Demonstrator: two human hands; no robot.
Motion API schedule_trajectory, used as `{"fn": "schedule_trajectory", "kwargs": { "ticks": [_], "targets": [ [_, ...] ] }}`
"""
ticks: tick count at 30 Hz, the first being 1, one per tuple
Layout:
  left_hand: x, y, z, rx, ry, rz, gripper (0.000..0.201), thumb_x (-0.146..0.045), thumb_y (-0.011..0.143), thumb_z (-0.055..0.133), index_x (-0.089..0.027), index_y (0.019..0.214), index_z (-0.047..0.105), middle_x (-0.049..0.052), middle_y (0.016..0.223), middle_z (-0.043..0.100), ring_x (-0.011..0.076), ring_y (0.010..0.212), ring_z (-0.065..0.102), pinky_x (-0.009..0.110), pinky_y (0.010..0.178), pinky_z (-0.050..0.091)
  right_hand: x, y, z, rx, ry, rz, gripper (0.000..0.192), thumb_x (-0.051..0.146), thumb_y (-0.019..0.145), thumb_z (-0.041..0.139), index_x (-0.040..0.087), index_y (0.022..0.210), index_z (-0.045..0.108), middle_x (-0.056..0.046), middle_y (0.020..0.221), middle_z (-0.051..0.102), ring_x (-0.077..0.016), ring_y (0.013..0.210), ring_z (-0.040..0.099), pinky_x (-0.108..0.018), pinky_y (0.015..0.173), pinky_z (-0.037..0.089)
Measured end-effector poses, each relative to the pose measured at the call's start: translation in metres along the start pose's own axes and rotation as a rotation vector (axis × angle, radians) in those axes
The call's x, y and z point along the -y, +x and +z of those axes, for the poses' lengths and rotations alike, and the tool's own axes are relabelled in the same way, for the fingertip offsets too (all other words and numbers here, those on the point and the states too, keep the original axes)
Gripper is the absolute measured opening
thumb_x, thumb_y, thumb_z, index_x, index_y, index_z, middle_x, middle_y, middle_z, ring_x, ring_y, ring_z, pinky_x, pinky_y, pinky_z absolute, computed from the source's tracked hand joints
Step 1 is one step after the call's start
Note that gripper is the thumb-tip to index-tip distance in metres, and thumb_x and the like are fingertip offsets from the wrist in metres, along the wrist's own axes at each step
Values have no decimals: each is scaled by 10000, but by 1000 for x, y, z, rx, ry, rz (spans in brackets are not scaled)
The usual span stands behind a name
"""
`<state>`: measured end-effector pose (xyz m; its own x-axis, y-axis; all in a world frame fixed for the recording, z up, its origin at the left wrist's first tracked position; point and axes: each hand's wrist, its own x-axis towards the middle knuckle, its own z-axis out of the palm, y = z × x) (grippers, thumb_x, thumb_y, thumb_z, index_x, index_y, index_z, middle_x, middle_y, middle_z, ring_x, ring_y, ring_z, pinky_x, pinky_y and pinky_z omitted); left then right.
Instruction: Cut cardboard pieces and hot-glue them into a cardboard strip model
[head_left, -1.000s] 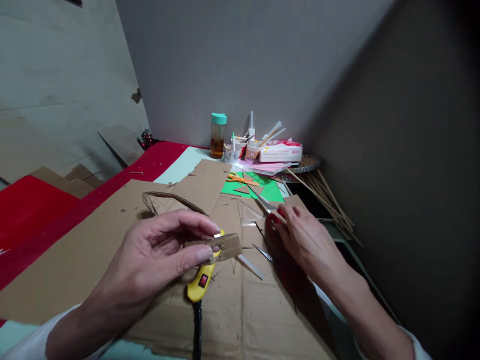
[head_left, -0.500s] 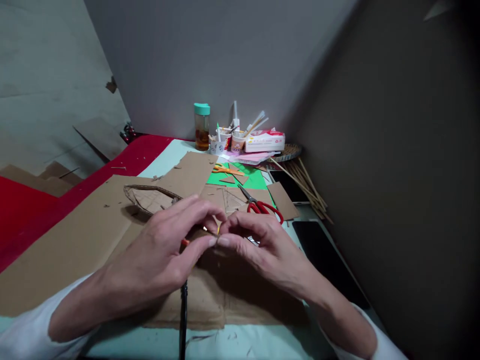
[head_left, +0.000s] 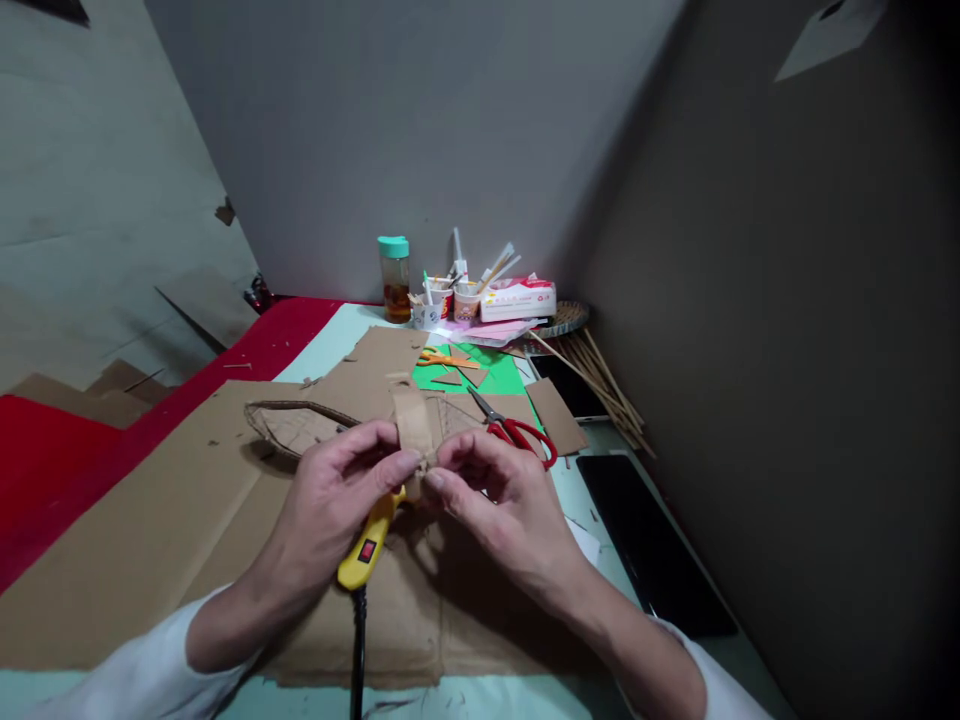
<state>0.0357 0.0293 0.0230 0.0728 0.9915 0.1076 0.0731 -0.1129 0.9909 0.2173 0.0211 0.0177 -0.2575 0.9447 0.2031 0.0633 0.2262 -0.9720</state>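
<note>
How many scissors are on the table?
2: the red-handled scissors lie just beyond the right hand, and the orange scissors lie on the green sheet. Others could be hidden from view.

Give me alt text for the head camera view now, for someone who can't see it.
The person's left hand and right hand pinch a cardboard strip near its lower end, over cardboard sheets. A yellow tool lies by the left hand; red-handled scissors lie beyond the right. Behind stand a teal-lidded bottle and cups.
</note>
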Motion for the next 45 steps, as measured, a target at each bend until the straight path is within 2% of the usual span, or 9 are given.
{"fn": "schedule_trajectory", "kwargs": {
  "ticks": [7,15,19,24,28,31,35,38,45],
  "targets": [
    [-5,0,6,-67,17,-29,85,-249,683,795,-212,756,774,-10,768,722,142,706,656,208,648,534,0,0,-1,35,-158,-33,178,271,905,701,183,770,627,19,713,650,-126,666,585,-236,607,401],
    [-3,-3,0,-33,50,-38,42,-220,682,773,-221,651,746,-26,658,638,120,598,569,197,548,463,3,-2,1,41,-191,-87,242,244,912,668,204,706,548,35,673,597,-122,615,540,-251,592,378],
    [-6,-3,-1,50,-29,-83,59,-211,710,803,-210,667,763,-22,660,634,115,604,548,191,552,445,3,2,-8,87,-103,-103,85,261,878,681,198,847,633,-17,799,680,-178,738,640,-301,716,483],
    [-1,-1,-2,237,-306,-298,226,-327,638,941,-184,693,775,-13,673,644,103,613,547,177,575,448,5,9,-21,156,190,-105,357,354,896,730,237,1216,625,-65,1146,720,-227,1080,683,-361,927,553],
    [1,-3,0,329,-414,-369,280,-354,626,963,-171,780,817,19,762,698,107,675,592,170,636,486,5,13,-22,254,377,-57,299,387,818,833,247,1060,729,-22,984,753,-214,965,722,-347,891,581],
    [2,-5,1,343,-445,-377,270,-367,674,938,-200,861,838,10,718,697,111,648,596,174,613,492,2,16,-22,195,357,-40,289,400,738,891,225,899,726,-14,896,732,-196,836,711,-332,810,583],
    [3,-6,1,258,-391,-363,236,-412,724,900,-215,835,834,19,743,717,133,717,622,175,637,495,1,19,-23,37,309,-44,230,390,803,819,222,902,697,11,857,692,-138,729,628,-277,702,530],
    [2,-8,0,244,-319,-325,312,-486,740,865,-181,761,804,21,700,679,128,661,593,184,600,485,4,20,-24,-40,227,-52,217,371,808,809,204,871,684,35,748,632,-115,641,539,-251,609,451],
    [2,-14,4,208,-28,-265,204,-382,833,786,-185,810,736,-25,656,611,88,517,549,187,498,444,-1,19,-16,-137,108,-58,279,376,804,829,193,773,621,50,696,539,-112,631,465,-264,590,375]
  ]
}}
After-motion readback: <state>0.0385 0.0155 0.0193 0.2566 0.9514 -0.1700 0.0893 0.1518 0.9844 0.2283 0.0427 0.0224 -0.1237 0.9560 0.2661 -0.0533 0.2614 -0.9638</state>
